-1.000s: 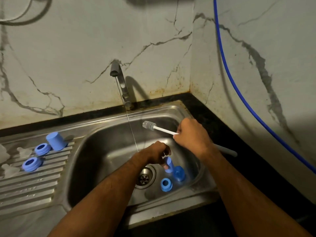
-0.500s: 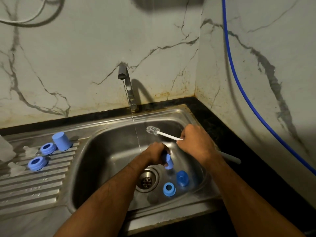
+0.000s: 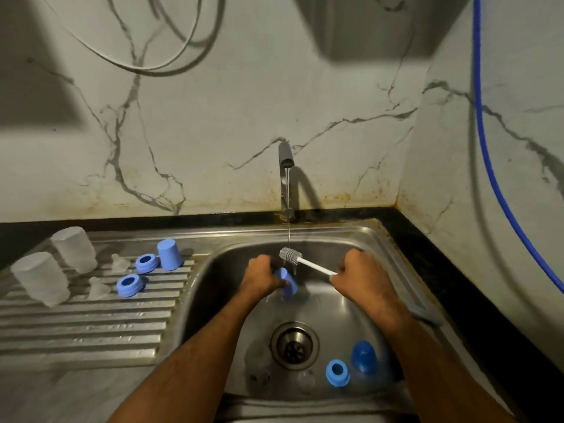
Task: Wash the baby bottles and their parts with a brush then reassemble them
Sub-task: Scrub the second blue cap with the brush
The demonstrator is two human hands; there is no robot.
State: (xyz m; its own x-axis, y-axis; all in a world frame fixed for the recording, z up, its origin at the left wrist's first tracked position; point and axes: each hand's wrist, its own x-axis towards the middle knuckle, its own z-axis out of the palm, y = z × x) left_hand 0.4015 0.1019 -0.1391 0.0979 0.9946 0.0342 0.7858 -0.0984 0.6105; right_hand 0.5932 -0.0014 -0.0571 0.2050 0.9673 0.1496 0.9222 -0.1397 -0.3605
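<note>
A: Steel sink point(image 3: 378, 239), marble wall point(image 3: 213, 132); tap point(image 3: 285, 178) ran beyond both hands.

B: Left hand point(image 3: 262, 277) gripped the blue cap point(image 3: 288, 285); right hand point(image 3: 360, 276) clutched the brush point(image 3: 305, 262). Collars point(image 3: 129, 285) sat far left.

Small blue plastic cap point(image 3: 288, 283): partly hidden by left hand point(image 3: 263, 277) | white-handled brush point(image 3: 308, 264): grip concealed inside right hand point(image 3: 361, 279) | clear pieces point(image 3: 305, 381) by drain: too blurred to identify
</note>
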